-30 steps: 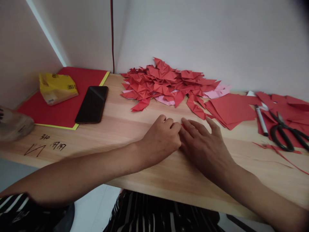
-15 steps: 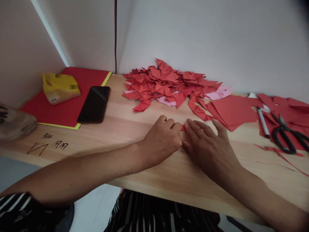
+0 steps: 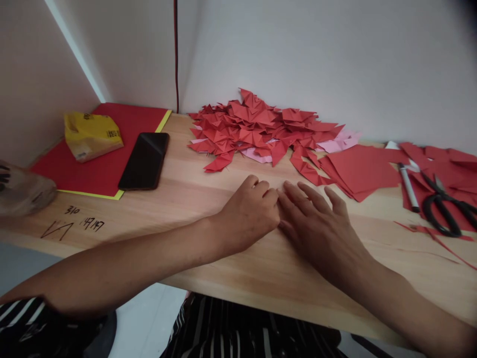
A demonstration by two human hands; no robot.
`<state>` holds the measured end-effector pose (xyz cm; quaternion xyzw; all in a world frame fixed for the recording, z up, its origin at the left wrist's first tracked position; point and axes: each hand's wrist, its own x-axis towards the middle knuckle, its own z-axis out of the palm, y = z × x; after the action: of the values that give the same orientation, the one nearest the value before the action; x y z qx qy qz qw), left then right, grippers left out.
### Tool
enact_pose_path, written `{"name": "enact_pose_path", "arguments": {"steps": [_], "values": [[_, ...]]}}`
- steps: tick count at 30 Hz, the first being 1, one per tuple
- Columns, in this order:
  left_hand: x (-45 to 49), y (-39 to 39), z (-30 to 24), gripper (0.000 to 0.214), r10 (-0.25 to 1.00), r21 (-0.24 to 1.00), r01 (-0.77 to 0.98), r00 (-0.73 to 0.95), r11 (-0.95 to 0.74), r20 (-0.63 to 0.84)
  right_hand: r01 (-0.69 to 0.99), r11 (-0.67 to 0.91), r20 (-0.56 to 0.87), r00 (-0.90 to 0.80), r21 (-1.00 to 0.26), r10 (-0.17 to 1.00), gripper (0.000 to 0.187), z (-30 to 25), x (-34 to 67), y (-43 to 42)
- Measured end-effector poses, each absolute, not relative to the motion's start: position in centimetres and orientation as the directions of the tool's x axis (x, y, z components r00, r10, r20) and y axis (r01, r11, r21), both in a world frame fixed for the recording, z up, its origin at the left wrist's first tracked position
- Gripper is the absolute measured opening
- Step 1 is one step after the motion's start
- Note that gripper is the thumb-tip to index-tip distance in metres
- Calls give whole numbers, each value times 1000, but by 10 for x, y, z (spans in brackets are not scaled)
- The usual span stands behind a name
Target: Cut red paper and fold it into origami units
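Note:
My left hand (image 3: pixel 249 216) rests on the table with its fingers curled in, closed on a piece of red paper that its knuckles now cover. Beside it, touching at the fingertips, my right hand (image 3: pixel 318 223) lies palm down with its fingers stretched out and slightly apart. Just beyond both hands is a heap of folded red paper pieces (image 3: pixel 257 119), with some pink ones among them. Flat red paper sheets (image 3: pixel 363 171) lie stacked to the right of the heap.
At the right are black-handled scissors (image 3: pixel 443 214), a white marker (image 3: pixel 409 189) and thin red paper strips (image 3: pixel 439 243). A black phone (image 3: pixel 144 161) lies at the left, partly on red card (image 3: pixel 97 179) beneath a yellow packet (image 3: pixel 93 136). A plastic-wrapped bundle (image 3: pixel 28 191) sits far left.
The bit of red paper that showed between my hands is now hidden. My right hand has slid slightly left, against my left hand.

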<state>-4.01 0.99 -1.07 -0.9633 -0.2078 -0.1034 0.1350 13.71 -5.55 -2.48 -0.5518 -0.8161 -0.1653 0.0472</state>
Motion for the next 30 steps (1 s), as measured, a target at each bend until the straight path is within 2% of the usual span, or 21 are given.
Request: {"name": "enact_pose_path", "arguments": {"steps": [4,16,24,30], "values": [[-40,9,-12,21,376,-214,433,889,-876,261,908,369,244,-411,197,879,43,-22,134,-57],[-41,8,-9,19,404,-180,452,880,-874,249,886,370,270,-443,280,855,47,-17,135,-58],[-40,9,-10,21,398,-199,453,879,-869,262,901,384,256,-427,202,867,44,-25,136,-56],[-41,8,-11,23,395,-212,450,883,-868,255,888,406,258,-453,215,853,42,-23,133,-55]]}}
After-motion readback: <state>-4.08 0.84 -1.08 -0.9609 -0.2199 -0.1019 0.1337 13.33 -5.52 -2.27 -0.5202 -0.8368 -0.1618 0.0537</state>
